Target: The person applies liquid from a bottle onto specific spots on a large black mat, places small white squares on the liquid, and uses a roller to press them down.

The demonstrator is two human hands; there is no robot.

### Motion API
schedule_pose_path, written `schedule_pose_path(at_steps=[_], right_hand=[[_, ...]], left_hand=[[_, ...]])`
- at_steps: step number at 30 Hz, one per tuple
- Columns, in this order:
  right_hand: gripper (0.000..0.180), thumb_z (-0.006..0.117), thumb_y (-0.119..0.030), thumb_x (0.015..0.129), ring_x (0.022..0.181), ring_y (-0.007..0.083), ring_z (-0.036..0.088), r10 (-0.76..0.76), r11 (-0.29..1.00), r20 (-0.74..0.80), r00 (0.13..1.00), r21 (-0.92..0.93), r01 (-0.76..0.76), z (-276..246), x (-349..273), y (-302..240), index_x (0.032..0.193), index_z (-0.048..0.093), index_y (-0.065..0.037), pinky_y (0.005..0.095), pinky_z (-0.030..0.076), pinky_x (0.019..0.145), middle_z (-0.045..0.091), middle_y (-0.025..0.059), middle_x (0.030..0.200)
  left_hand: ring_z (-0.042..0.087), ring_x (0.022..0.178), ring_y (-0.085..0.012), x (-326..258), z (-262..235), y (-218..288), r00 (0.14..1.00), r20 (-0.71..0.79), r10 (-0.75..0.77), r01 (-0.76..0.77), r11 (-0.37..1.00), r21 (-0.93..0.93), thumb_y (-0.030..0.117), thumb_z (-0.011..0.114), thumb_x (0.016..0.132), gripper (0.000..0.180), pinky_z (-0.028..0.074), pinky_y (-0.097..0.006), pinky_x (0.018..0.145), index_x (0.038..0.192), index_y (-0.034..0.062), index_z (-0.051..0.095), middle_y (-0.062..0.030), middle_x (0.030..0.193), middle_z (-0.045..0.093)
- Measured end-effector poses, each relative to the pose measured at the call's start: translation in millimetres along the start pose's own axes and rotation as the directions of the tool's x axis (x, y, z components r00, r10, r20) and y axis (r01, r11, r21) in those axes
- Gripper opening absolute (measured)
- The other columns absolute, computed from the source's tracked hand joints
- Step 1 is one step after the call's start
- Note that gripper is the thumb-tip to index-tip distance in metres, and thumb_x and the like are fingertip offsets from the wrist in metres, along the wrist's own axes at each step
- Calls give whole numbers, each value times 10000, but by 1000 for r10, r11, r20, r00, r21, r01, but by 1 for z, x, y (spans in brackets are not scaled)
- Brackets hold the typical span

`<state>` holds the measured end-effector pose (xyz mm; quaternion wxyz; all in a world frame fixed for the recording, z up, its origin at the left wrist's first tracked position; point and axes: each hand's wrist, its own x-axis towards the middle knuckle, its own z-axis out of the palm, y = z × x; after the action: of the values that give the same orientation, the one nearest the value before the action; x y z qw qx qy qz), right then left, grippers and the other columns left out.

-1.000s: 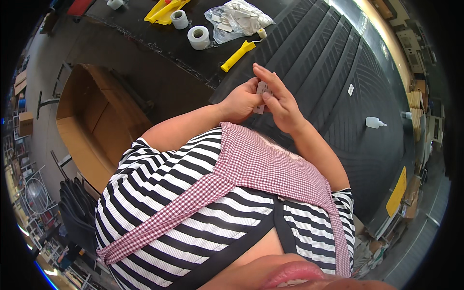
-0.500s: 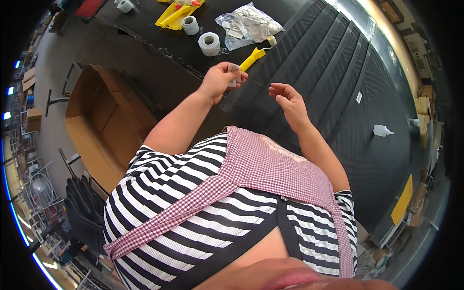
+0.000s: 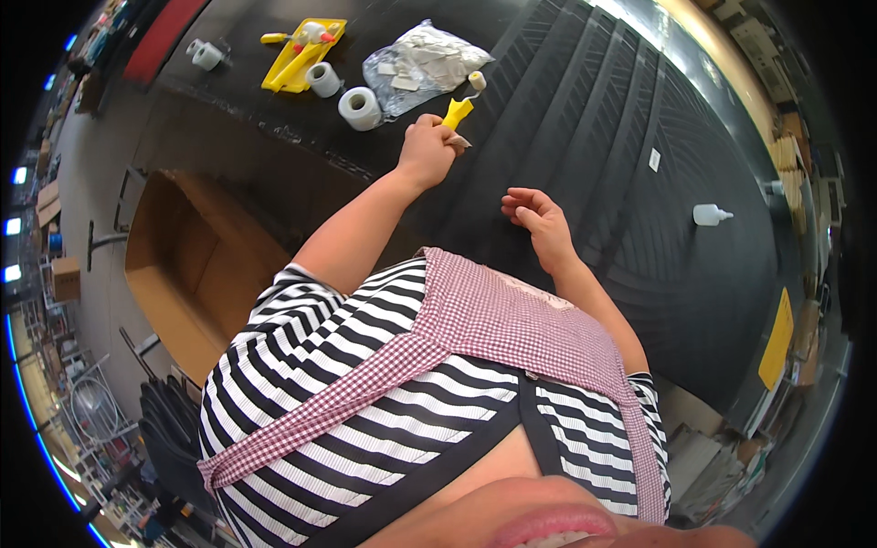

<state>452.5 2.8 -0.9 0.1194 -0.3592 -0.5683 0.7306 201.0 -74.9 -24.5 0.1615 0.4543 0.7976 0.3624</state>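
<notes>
My left hand [image 3: 427,153] is closed around the lower part of a yellow roller handle [image 3: 458,112], and a small pale slip [image 3: 460,142] sticks out by its fingertips. Beyond the handle, a thin wire frame carries a small cream roller head [image 3: 477,80], close to a clear plastic bag [image 3: 416,68] of white flat pieces. My right hand [image 3: 541,226] hovers above black ribbed sheet material [image 3: 585,164], empty, with lightly curled fingers apart from the thumb. On that black material lies a small white label [image 3: 654,160].
White tape rolls [image 3: 360,109] stand left of the bag, beside a yellow tray [image 3: 301,59] holding red-and-white items. A white squeeze bottle [image 3: 710,216] lies far right, above a yellow board [image 3: 776,342]. An open cardboard box [image 3: 183,274] is at my left on the floor.
The view has shifted, so table items sit further left. My left hand has moved forward over the roller handle, covering more of it. My right hand stays raised, fingers slightly curled.
</notes>
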Motion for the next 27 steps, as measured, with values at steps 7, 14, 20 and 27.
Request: schedule_pose_path(at_steps=[7, 14, 20, 27], right_hand=[[388, 496, -280, 1065, 1083, 201, 649, -11, 868, -76, 997, 494, 48, 4, -17, -30, 1386, 538, -66, 370, 537, 955, 635, 97, 1253], [358, 510, -295, 1060, 966, 142, 646, 54, 849, -442, 895, 493, 192, -29, -50, -12, 1326, 566, -63, 310, 557, 795, 661, 47, 1114], [321, 556, -259, 1033, 839, 107, 615, -37, 911, -579, 815, 316, 266, -85, -60, -6, 1147, 650, 26, 259, 499, 750, 674, 52, 969], [254, 485, -235, 1048, 676, 103, 563, -143, 965, -733, 665, 45, 258, -170, -67, -5, 1124, 582, -13, 263, 499, 644, 609, 44, 885]], left_hand=[[604, 1087, -161, -36, 22, 104, 914, 401, 58, 324, 488, -810, 140, 669, 969, 206, 525, -299, 869, 1025, -53, 715, -55, 1347, 484], [573, 1083, -99, -70, 90, 166, 795, 600, 91, 594, 89, -800, 124, 598, 1018, 433, 463, -283, 972, 1426, 3, 517, 10, 1317, 576], [555, 1046, -63, -58, 125, 187, 699, 637, 325, 643, 103, -759, 123, 611, 1014, 458, 435, -265, 966, 1448, 21, 504, 21, 1347, 572], [600, 1197, -172, -27, 143, 172, 676, 643, 360, 577, 284, -766, 64, 636, 984, 95, 468, -308, 1011, 1059, 25, 679, -111, 1501, 502]])
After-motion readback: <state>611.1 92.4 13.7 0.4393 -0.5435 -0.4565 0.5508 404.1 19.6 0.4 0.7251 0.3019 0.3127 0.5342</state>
